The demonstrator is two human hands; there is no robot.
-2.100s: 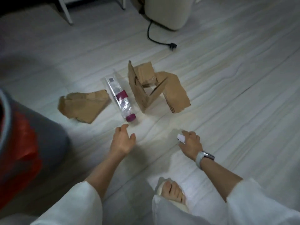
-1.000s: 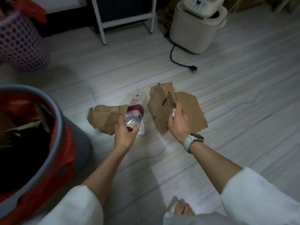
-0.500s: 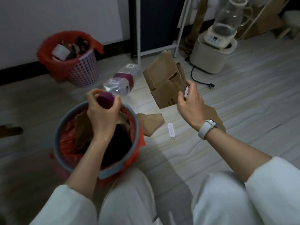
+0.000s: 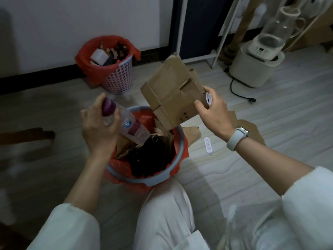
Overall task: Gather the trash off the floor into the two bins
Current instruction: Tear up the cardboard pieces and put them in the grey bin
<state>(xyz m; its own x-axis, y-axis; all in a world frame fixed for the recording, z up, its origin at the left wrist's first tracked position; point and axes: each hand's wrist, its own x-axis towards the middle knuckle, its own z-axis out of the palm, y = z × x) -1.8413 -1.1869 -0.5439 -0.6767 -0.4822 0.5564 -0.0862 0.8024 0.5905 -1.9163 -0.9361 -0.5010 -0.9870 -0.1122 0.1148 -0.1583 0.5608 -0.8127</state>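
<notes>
Left hand (image 4: 100,127) gripping bottle (image 4: 126,125), tipping it base-first into grey bin (image 4: 158,179); right hand (image 4: 214,109) pinching cardboard (image 4: 173,92); I am aiming to drop both inside the rim

Dim rm. Pale wood-grain floor (image 4: 270,123), white wall (image 4: 72,24) w/ dark baseboard (image 4: 36,78). White metal rack legs (image 4: 180,33) at back. Cream appliance (image 4: 255,67) top right, black cord (image 4: 239,92) trailing on floor.
</notes>
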